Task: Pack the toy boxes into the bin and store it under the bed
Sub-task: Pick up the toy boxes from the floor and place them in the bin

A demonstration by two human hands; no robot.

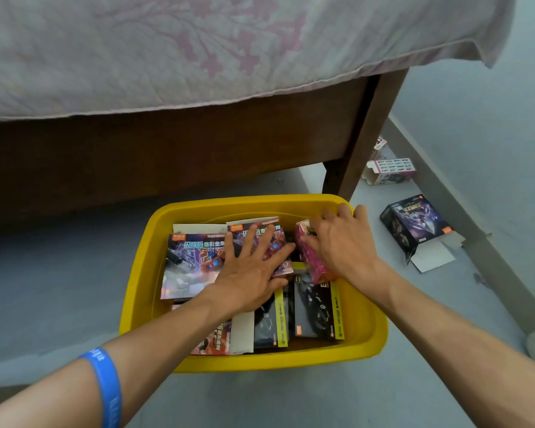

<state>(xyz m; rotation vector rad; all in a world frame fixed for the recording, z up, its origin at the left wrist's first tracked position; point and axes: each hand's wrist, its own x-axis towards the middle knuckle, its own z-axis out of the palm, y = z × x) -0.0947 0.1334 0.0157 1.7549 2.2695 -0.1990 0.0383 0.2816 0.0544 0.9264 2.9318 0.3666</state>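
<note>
Bed [198, 143] has no bin under it yet; yellow bin [142, 273] stands before it, mostly packed. Dark box [414, 227] lies outside. Left hand [247, 273] presses flat; right hand [343, 245] grips pink box [314, 264].

The yellow bin [365, 335] is sitting on the floor just in front of the bed frame [167, 149], its far right corner lying beside the bed leg [365, 131]. Toy boxes are filling most of the bin, with both hands lying over them. Bare floor is showing under the frame. To the right, a dark box [414, 227] and a white box [389, 171] are cluttering the strip beside the wall.
</note>
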